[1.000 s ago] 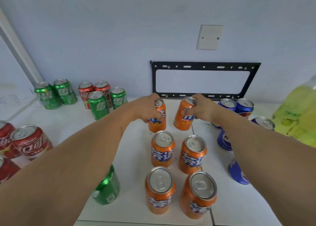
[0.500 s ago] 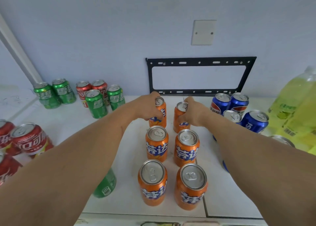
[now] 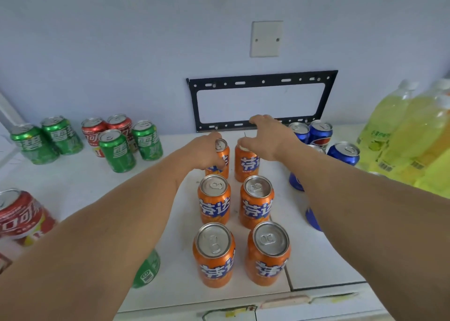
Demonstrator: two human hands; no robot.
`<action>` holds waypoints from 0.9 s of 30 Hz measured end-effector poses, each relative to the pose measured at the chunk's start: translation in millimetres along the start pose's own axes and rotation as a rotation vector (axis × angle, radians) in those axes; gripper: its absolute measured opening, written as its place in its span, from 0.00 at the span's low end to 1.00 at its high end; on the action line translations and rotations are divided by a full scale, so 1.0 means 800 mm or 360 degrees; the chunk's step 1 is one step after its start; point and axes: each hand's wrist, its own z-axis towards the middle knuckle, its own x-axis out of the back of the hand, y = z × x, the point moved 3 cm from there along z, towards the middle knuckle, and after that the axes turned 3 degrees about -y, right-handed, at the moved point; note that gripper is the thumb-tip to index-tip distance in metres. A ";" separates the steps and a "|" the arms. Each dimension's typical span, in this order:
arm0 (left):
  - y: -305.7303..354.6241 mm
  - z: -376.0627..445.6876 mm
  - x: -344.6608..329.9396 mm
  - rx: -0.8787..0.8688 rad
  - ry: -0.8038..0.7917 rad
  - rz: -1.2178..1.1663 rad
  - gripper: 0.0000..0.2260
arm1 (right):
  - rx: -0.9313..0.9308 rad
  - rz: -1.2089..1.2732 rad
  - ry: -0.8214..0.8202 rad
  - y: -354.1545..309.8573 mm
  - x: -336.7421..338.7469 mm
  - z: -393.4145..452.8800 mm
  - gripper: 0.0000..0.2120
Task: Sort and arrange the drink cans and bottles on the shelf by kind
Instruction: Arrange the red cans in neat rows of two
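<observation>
Six orange cans stand upright in two columns of three on the white shelf (image 3: 170,286). My left hand (image 3: 205,151) is wrapped around the back-left orange can (image 3: 220,161). My right hand (image 3: 267,138) hovers with fingers spread just above and behind the back-right orange can (image 3: 247,166), its thumb near the rim. The middle pair (image 3: 214,204) and the front pair (image 3: 267,255) stand free. Green cans (image 3: 117,150) and red cans (image 3: 93,133) cluster at the back left. Blue cans (image 3: 343,152) stand to the right, partly hidden by my right arm.
Large yellow drink bottles (image 3: 409,135) fill the far right. A red can (image 3: 22,213) stands at the left edge and a green can (image 3: 147,269) shows under my left forearm. A black metal bracket (image 3: 194,106) and a white cover plate (image 3: 266,38) are on the back wall.
The back-right orange can went from tilted in my right hand to upright on the shelf. My right hand has let go of it and risen above it. My left hand kept its hold.
</observation>
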 end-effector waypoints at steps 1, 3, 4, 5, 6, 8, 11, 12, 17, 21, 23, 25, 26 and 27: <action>0.000 0.001 -0.002 -0.0008 -0.0007 0.0000 0.36 | 0.0021 -0.0048 0.0029 -0.001 0.002 -0.002 0.33; 0.000 0.002 -0.003 -0.0010 -0.0034 0.0000 0.41 | 0.0046 -0.0099 0.0030 -0.004 0.003 -0.005 0.30; -0.001 0.001 -0.002 -0.0001 -0.0043 -0.0001 0.44 | 0.0061 -0.0127 0.0016 -0.006 0.002 -0.006 0.29; -0.003 -0.001 0.001 0.0007 -0.0041 -0.0014 0.46 | 0.0078 -0.0163 0.0003 -0.010 0.001 -0.008 0.27; -0.004 -0.004 0.004 0.0011 -0.0026 -0.0026 0.46 | 0.0100 -0.0209 -0.0006 -0.014 0.001 -0.011 0.26; -0.004 -0.020 0.016 -0.0048 0.0076 0.0118 0.37 | 0.0181 -0.0356 -0.0006 -0.027 0.002 -0.018 0.23; 0.005 -0.064 0.041 -0.0254 0.0396 0.0922 0.20 | 0.0385 -0.0643 0.0004 -0.054 0.002 -0.031 0.19; 0.008 -0.082 0.048 -0.0315 0.0468 0.1154 0.17 | 0.0459 -0.0709 -0.0001 -0.065 0.000 -0.035 0.18; -0.021 -0.148 0.072 -0.0249 0.0491 0.1552 0.15 | 0.0708 -0.0808 -0.0033 -0.126 -0.014 -0.041 0.17; -0.065 -0.176 0.094 -0.0150 0.0514 0.1472 0.13 | 0.0758 -0.0785 -0.0105 -0.173 -0.025 -0.038 0.18; -0.087 -0.182 0.108 -0.0098 0.0564 0.1396 0.11 | 0.0774 -0.0770 -0.0150 -0.195 -0.032 -0.030 0.18; -0.109 -0.180 0.121 -0.0016 0.0577 0.1266 0.11 | 0.0772 -0.0753 -0.0194 -0.215 -0.041 -0.018 0.19; -0.120 -0.178 0.128 0.0022 0.0573 0.1192 0.12 | 0.0761 -0.0749 -0.0210 -0.224 -0.047 -0.010 0.19; -0.133 -0.174 0.135 0.0060 0.0569 0.1128 0.13 | 0.0741 -0.0740 -0.0224 -0.234 -0.052 0.000 0.20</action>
